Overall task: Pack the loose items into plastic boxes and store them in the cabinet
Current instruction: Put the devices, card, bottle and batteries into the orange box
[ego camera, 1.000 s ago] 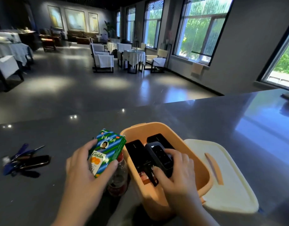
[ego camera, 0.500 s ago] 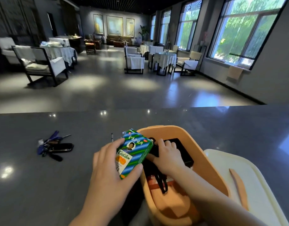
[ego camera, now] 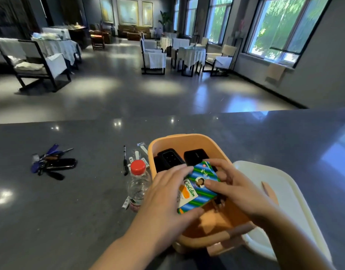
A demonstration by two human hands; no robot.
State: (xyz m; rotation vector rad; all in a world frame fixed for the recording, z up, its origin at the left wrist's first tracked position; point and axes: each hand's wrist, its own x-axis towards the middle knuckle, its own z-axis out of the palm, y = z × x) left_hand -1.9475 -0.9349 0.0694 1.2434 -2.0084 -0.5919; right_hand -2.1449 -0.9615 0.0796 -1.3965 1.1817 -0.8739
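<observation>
An orange plastic box (ego camera: pixel 189 140) stands open on the dark counter, with black devices (ego camera: pixel 170 158) lying at its far end. Over its opening both hands hold a green and blue striped carton (ego camera: pixel 199 189) marked "Golden". My left hand (ego camera: pixel 167 193) grips the carton's left and lower edges. From the right, my right hand (ego camera: pixel 232 184) pinches it, thumb on the printed face. The box's white lid (ego camera: pixel 282 191) lies flat to the right, its orange handle up.
A clear water bottle (ego camera: pixel 138 184) with a red cap stands just left of the box. Beyond it lie a black pen (ego camera: pixel 125 162) and small white packets (ego camera: pixel 140 152). A bunch of keys (ego camera: pixel 52 162) sits further left on the counter.
The carton has moved right from beside the box to over its opening. My right hand left the black devices and took hold of the carton. The bottle is now uncovered.
</observation>
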